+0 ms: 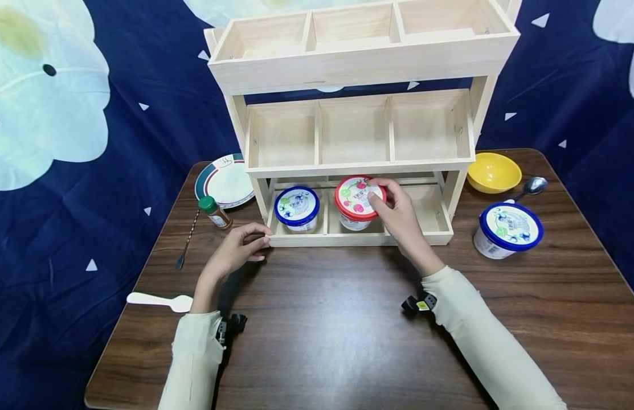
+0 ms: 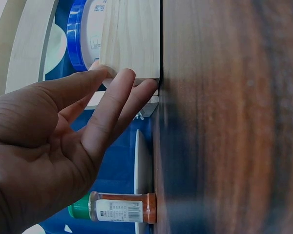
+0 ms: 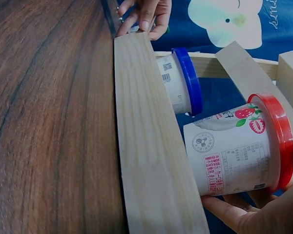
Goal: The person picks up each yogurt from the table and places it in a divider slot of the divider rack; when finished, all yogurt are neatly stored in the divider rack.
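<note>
A red-lidded tub (image 1: pixel 354 199) (image 3: pixel 234 151) with strawberry print sits in the middle bottom compartment of a three-tier wooden rack (image 1: pixel 337 240). My right hand (image 1: pixel 393 210) (image 3: pixel 254 214) grips it by the lid and side, and it leans a little behind the front rail (image 3: pixel 146 146). A blue-lidded tub (image 1: pixel 296 208) (image 3: pixel 180 80) (image 2: pixel 78 34) stands in the left bottom compartment. My left hand (image 1: pixel 252 239) (image 2: pixel 102 107) touches the rack's front left corner (image 2: pixel 132 44) with straight fingers and holds nothing.
On the brown table (image 1: pixel 327 330), a second blue-lidded tub (image 1: pixel 507 229) stands right of the rack, near a yellow bowl (image 1: pixel 493 171) and a metal spoon (image 1: pixel 532 185). To the left lie a plate (image 1: pixel 224 182), a spice bottle (image 1: pixel 215 212) (image 2: pixel 119 208), a bar spoon (image 1: pixel 187 239) and a white spoon (image 1: pixel 155 300).
</note>
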A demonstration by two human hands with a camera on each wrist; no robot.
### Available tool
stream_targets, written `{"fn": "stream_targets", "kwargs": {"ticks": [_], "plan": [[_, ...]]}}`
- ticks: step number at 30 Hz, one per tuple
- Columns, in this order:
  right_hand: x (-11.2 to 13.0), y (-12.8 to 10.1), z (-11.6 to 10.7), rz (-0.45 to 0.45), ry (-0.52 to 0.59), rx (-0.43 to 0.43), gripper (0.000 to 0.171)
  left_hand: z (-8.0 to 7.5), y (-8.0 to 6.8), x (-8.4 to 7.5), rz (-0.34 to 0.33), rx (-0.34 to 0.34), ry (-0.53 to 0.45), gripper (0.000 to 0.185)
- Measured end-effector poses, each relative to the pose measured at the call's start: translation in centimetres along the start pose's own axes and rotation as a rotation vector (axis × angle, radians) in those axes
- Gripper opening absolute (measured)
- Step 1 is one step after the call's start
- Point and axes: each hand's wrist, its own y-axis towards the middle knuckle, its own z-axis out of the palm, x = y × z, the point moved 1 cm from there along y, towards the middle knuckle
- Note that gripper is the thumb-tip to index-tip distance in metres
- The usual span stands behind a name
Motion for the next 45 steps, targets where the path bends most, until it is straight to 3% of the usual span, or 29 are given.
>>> {"fn": "stream_targets", "kwargs": {"ticks": [12, 26, 45], "plan": [[-0.9, 0.3, 0.8, -0.01, -0.053, 0.012, 0.032, 0.2, 0.1, 0.1, 0.0, 0.003, 0.003, 0.022], [-1.0, 0.3, 0.9, -0.056, -0.312, 0.123, 0.032, 0.1, 0.0, -0.1, -0.003, -0.005, 0.007, 0.021], [-0.4, -0.4, -1.0, -0.089, -0.313, 0.038, 0.028, 0.2, -0.2, -0.3, -0.008, -0.011, 0.019, 0.021]]}}
